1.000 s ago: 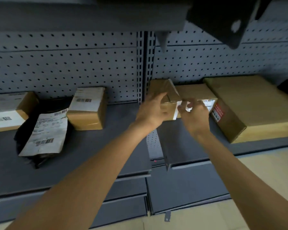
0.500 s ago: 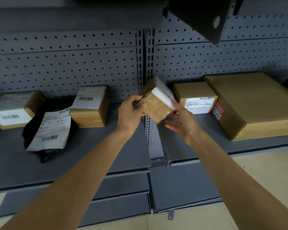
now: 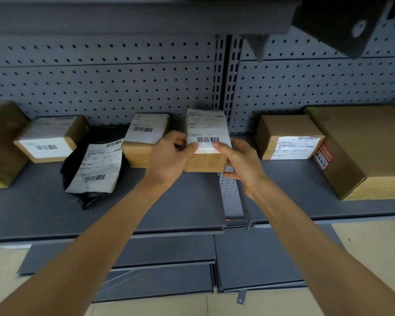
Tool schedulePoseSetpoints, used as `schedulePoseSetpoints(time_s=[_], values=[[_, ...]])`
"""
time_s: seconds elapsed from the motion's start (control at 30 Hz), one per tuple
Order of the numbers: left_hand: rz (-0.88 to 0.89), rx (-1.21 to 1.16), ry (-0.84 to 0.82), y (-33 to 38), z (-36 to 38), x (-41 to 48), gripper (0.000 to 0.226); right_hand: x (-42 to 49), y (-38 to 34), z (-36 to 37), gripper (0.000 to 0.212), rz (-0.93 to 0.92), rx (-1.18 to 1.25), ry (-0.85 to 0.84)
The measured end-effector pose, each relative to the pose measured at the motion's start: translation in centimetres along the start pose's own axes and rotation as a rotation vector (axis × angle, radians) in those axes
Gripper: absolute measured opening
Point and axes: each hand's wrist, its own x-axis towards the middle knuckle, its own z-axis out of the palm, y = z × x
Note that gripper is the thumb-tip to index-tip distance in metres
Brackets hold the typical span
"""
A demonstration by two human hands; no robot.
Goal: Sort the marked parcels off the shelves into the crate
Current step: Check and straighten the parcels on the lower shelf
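Note:
A small brown cardboard parcel (image 3: 206, 142) with a white barcode label on top is held in the air in front of the shelf, label facing me. My left hand (image 3: 169, 156) grips its left side, thumb on the label's edge. My right hand (image 3: 240, 160) grips its right side, thumb on the label too. Other labelled parcels lie on the grey shelf (image 3: 169, 208): a box (image 3: 144, 137) just left of my hands, a black bag (image 3: 94, 169) with a white label, a box (image 3: 50, 137) further left, and a box (image 3: 290, 137) to the right. No crate is in view.
A large flat brown carton (image 3: 363, 151) with a red sticker fills the shelf's right end. Another brown box (image 3: 0, 142) stands at the far left. A pegboard back wall (image 3: 100, 83), an upper shelf and a dark bracket (image 3: 338, 21) hang overhead. Lower shelves and a tan floor lie below.
The parcel was lifted from beside the right-hand box, turned over in both hands, and now shows its barcode label upward. The view has shifted to the left.

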Motion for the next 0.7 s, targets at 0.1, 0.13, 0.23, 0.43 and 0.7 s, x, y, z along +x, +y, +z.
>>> schedulePoseSetpoints(time_s=[0.1,0.13,0.23,0.43,0.7], values=[[0.004,0.093,0.08,-0.6,-0.9,0.5,0.02,0.9,-0.2,1.9,0.056,0.053,-0.021,-0.007],[0.01,0.132,0.102,-0.8,-1.3,0.8,0.023,1.3,-0.3,2.7,0.057,0.054,-0.026,-0.006],[0.044,0.377,0.133,-1.8,-2.2,1.8,0.029,2.3,-0.1,4.6,0.053,0.015,-0.04,0.008],[-0.002,0.628,0.1,-3.1,-2.2,2.8,0.037,2.9,0.8,5.7,0.044,-0.081,-0.162,-0.039],[0.28,0.564,0.125,0.6,2.4,2.4,0.036,1.7,1.2,-2.2,0.036,-0.176,-0.188,0.474]])
